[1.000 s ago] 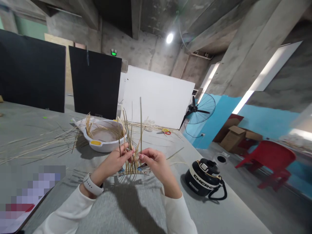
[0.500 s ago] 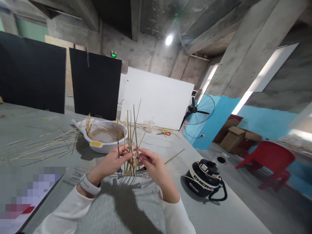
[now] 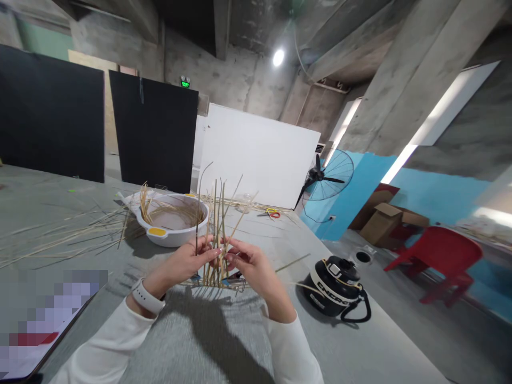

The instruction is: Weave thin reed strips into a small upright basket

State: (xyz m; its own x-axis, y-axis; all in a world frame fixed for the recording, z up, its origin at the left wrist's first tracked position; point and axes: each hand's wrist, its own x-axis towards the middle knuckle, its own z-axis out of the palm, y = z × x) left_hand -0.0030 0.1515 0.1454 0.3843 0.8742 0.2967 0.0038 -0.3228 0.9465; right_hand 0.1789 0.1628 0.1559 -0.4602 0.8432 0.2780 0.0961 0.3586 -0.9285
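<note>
Several thin straw-coloured strips [image 3: 216, 218] stand upright in a loose row in front of me, their tops fanning apart. My left hand [image 3: 186, 262] pinches strips near the middle of the row, thumb and fingers closed. From the other side my right hand [image 3: 254, 271] closes its fingertips on strips at the same spot, close to the left fingertips. Crosswise strips and a small blue piece [image 3: 195, 278] show at the base of the row. Exactly which strips each hand grips is partly hidden by the fingers.
A white basin [image 3: 172, 240] with coiled strips stands behind my left hand. Long loose strips [image 3: 80, 237] lie to its left. Scissors [image 3: 272, 213] lie farther back. A black bottle [image 3: 335, 288] stands at right, a phone-like device [image 3: 44, 341] at near left.
The strip tops have shifted slightly, some leaning more to the right and one at left bending over. Both hands stay at the same spot on the row. The view has tilted slightly.
</note>
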